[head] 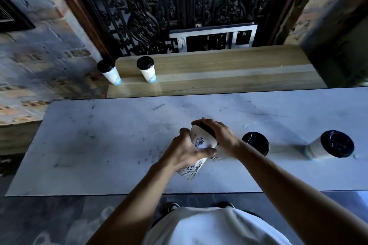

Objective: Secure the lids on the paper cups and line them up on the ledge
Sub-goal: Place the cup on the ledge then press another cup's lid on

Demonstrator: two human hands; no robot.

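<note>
My left hand (187,150) grips a white paper cup (201,142) with a dark drawing on its side, held tilted above the white marble counter (99,145). My right hand (221,135) covers its black lid (206,128) from above, fingers curled over the rim. Two more lidded cups stand on the counter to the right: one (255,143) just behind my right wrist, another (328,145) farther right. On the wooden ledge (219,71) beyond the counter, two lidded cups (109,72) (147,68) stand side by side at the left end.
An ornate black metal gate (159,6) rises behind the ledge, with a silver frame (213,38) at its foot. Rough stone walls (39,55) flank both sides. My shoes (173,206) show below the counter's front edge.
</note>
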